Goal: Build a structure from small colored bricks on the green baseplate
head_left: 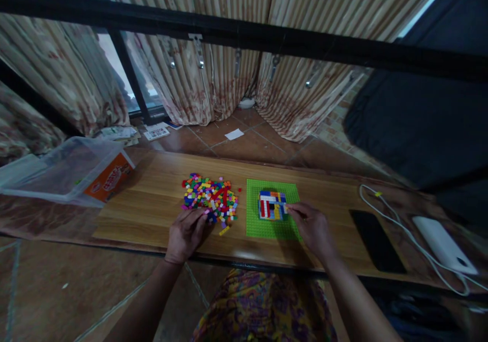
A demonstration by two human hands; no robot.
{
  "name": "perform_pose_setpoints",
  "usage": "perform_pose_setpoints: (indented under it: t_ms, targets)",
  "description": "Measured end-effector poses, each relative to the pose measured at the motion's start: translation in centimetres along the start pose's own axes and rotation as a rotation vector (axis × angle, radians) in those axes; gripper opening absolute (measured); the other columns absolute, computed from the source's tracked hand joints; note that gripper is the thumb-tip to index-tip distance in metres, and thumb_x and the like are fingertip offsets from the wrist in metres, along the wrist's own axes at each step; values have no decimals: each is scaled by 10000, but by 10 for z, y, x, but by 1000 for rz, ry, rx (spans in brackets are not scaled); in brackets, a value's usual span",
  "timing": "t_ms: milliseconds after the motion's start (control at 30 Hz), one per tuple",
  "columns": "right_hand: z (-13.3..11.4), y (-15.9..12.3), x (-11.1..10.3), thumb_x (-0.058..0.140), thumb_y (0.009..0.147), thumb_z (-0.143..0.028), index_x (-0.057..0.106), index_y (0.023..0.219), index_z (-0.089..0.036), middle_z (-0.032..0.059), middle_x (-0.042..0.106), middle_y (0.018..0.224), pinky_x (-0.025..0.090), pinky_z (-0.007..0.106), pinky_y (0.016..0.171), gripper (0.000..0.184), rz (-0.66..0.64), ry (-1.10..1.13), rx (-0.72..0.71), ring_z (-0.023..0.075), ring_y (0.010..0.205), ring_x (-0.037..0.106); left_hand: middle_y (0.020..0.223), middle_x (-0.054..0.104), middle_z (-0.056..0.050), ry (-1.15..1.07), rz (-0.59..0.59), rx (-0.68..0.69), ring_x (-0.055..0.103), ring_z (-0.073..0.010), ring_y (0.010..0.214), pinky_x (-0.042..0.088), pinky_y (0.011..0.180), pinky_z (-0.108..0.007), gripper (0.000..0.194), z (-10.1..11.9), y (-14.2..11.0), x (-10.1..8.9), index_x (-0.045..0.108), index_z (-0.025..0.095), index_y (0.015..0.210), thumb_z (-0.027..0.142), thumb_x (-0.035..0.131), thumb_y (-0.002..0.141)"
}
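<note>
Near the middle of the table, a green baseplate (253,225) carries a low, roughly square build of coloured bricks (271,207), in red, white, blue and yellow, with a dark gap inside. My right hand (310,225) reaches over the plate's right part, fingertips pinched on a small pale building brick (285,208) at the build's right edge. Left of the plate lies a loose pile of small bricks (211,194) in many colours. At its near left edge my left hand (186,232) is closed, with a small pink building brick (206,212) at the fingertips.
A clear plastic box (72,172) with an orange label stands at the table's left end. To the right are a black phone-like slab (377,240), a white power bank (444,244) and a looping white cable (396,221). A black bar (244,32) crosses above the table.
</note>
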State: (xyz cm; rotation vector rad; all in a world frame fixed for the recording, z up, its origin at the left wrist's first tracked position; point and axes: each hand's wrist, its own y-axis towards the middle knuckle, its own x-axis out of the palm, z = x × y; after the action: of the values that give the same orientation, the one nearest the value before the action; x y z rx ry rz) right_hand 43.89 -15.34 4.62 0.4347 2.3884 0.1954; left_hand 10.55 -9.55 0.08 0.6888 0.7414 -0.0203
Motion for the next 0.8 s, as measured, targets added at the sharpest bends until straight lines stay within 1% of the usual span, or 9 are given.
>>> perform_pose_setpoints:
  t_ms: [100, 233, 367, 533, 800]
  targets:
    - [6, 8, 1, 555, 853, -357, 751, 841, -227, 70, 686, 896, 493, 340, 747, 236, -47, -99, -39, 207, 808, 642, 919, 729, -37, -13, -4, -32, 675, -158, 841, 537, 774, -265, 174, 2, 1, -1, 686, 198, 997, 279, 601, 869]
    - [7, 15, 9, 552, 853, -347, 739, 791, -231, 55, 671, 867, 483, 353, 780, 229, -76, -159, -35, 203, 805, 634, 932, 731, -41, -6, 6, -31, 679, -166, 849, 544, 782, -279, 168, 1, 1, 0, 686, 197, 983, 284, 612, 859]
    - [9, 19, 12, 566, 848, -331, 726, 790, -228, 53, 666, 877, 480, 353, 797, 199, -82, -167, -45, 204, 830, 632, 925, 728, -48, 15, 1, -10, 680, -169, 858, 550, 778, -280, 169, -1, 1, 1, 679, 186, 976, 285, 617, 854]
    - [10, 17, 9, 571, 850, -314, 718, 800, -222, 53, 664, 878, 477, 346, 797, 180, -107, -180, -61, 204, 838, 632, 917, 727, -46, 25, 13, -49, 680, -167, 855, 551, 790, -286, 175, 0, 1, 1, 677, 190, 963, 313, 590, 873]
    - [9, 14, 14, 580, 841, -294, 727, 800, -231, 42, 672, 884, 477, 331, 799, 165, -120, -154, -78, 189, 840, 630, 924, 728, -45, 43, -26, -45, 676, -174, 873, 549, 798, -291, 198, -2, 0, 1, 675, 200, 984, 333, 594, 863]
